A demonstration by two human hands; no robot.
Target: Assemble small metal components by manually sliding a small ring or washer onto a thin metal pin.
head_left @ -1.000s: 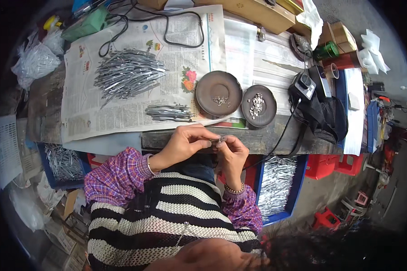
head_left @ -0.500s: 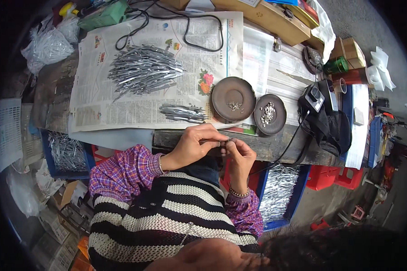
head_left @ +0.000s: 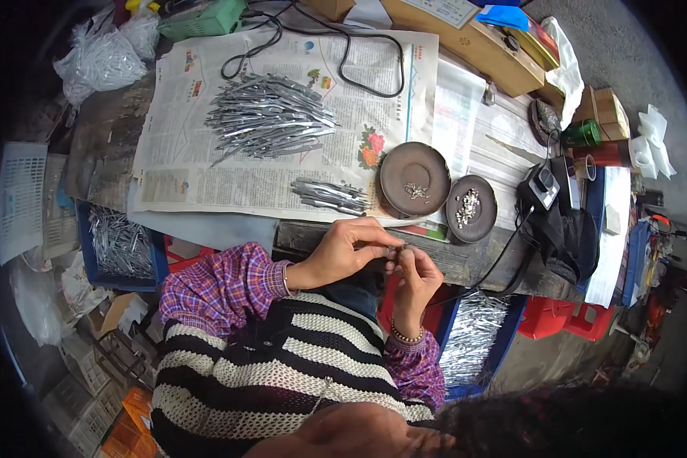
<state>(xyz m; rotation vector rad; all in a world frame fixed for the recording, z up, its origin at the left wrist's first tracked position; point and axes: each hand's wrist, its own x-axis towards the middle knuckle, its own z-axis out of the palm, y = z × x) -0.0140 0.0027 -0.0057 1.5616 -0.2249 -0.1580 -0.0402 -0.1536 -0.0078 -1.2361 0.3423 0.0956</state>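
Observation:
My left hand (head_left: 349, 250) and my right hand (head_left: 415, 284) meet at the front edge of the wooden table. Both are closed, thumb and fingers pinched around something small and dark at the fingertips, too small to name. Just beyond them lies a small bundle of thin grey metal strips (head_left: 330, 196) on newspaper (head_left: 244, 189). To its right, a round brown dish (head_left: 393, 172) holds tiny metal pins, and a smaller brown dish (head_left: 487, 223) holds small shiny silver pieces. A large heap of similar metal strips (head_left: 275, 118) lies farther back on the newspaper.
Blue bins of metal strips stand below the table edge, one at left (head_left: 160, 263) and one at right (head_left: 507, 336). A black cable (head_left: 401, 76) loops over the newspaper. A small black device (head_left: 540, 187) with a cord sits at right, near red stools (head_left: 546, 317).
The whole view has shifted, so the table and dishes sit farther right and slightly lower. My hands stay pinched together, with only slight finger movement.

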